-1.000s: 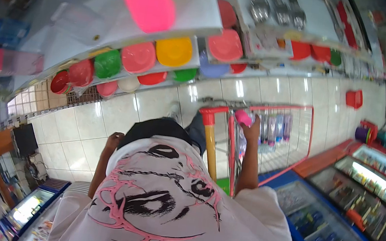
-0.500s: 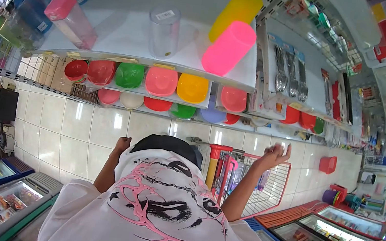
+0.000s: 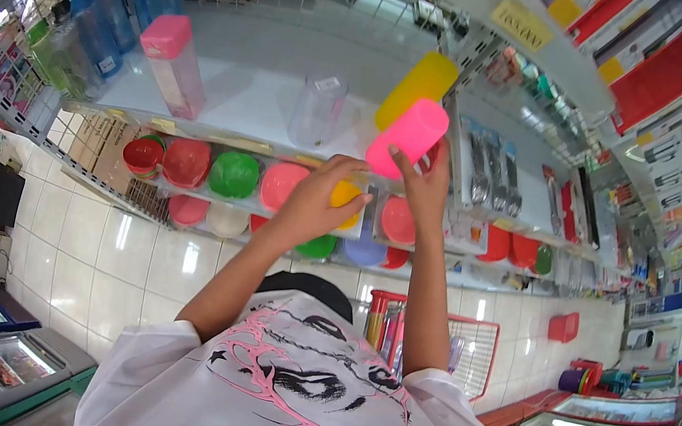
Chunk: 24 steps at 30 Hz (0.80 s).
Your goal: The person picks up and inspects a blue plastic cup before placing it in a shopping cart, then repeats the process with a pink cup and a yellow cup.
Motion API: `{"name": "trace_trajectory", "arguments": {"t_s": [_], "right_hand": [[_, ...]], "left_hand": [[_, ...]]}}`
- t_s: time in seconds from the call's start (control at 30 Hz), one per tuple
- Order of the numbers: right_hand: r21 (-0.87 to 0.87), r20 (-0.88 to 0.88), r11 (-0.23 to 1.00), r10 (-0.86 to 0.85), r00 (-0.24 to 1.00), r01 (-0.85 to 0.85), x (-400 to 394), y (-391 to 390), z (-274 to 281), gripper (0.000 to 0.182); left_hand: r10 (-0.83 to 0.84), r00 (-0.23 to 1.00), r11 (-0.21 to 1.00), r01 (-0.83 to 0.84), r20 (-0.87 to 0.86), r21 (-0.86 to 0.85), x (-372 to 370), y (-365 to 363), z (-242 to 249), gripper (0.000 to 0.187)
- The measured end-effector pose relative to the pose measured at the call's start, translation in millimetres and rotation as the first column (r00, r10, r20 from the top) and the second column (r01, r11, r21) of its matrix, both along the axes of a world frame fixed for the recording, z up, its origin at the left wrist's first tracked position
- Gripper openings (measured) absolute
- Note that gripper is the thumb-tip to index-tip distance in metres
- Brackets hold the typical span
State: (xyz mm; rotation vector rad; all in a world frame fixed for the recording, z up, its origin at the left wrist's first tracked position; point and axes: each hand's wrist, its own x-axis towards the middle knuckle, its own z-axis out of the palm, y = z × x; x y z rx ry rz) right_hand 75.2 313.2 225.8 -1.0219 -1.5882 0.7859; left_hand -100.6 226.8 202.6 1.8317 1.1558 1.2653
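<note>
At the shelf's front edge, my right hand (image 3: 425,188) is closed round the lower part of a bright pink plastic tumbler (image 3: 411,136), its thumb on the near side. My left hand (image 3: 321,200) is open, its fingers reaching toward the tumbler's base and its thumb spread in front of a yellow bowl (image 3: 350,193). Right behind the pink tumbler stands a yellow one (image 3: 419,89), partly covered by it. A clear tumbler (image 3: 316,114) with a white label is to the left on the same shelf (image 3: 242,112).
Farther left are a pink-lidded container (image 3: 172,63) and several blue bottles (image 3: 98,31). Colourful bowls (image 3: 233,174) line the lower shelves. Packed spoons (image 3: 491,169) lie in the right bay. Behind my arm is a red shopping cart (image 3: 469,353); glass-topped freezers (image 3: 10,367) stand at lower left.
Both hands have risen from beside my body to the shelf. My right hand has taken hold of the pink tumbler, and my left has come up next to it.
</note>
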Motion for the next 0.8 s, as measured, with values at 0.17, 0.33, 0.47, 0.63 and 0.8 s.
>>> {"name": "trace_trajectory", "arguments": {"t_s": [0.17,0.33,0.47,0.63,0.8], "right_hand": [[-0.068,-0.054,0.997,-0.036,0.998,0.032,7.0,4.8,-2.3,0.072],[-0.063,0.003,0.996,-0.069,0.998,0.069,4.1,1.1,7.3,0.075],[-0.046,0.040,0.993,-0.104,0.994,0.105,6.6,-0.1,4.6,0.076],[-0.009,0.055,0.994,-0.106,0.993,0.107,6.9,7.0,15.6,0.072],[0.087,-0.255,0.987,-0.112,0.960,0.138,24.5,-17.0,98.2,0.059]], "left_hand": [[0.265,0.959,0.958,-0.249,-0.099,0.143,38.1,48.1,7.1,0.087],[0.258,0.947,0.965,-0.245,-0.191,0.090,48.7,68.2,9.1,0.114],[0.229,0.956,0.973,-0.227,-0.185,0.029,48.1,70.6,5.6,0.115],[0.256,0.947,0.967,-0.251,-0.196,0.049,49.2,76.4,0.2,0.119],[0.229,0.943,0.973,-0.231,-0.242,0.022,49.2,77.7,2.5,0.117]]}}
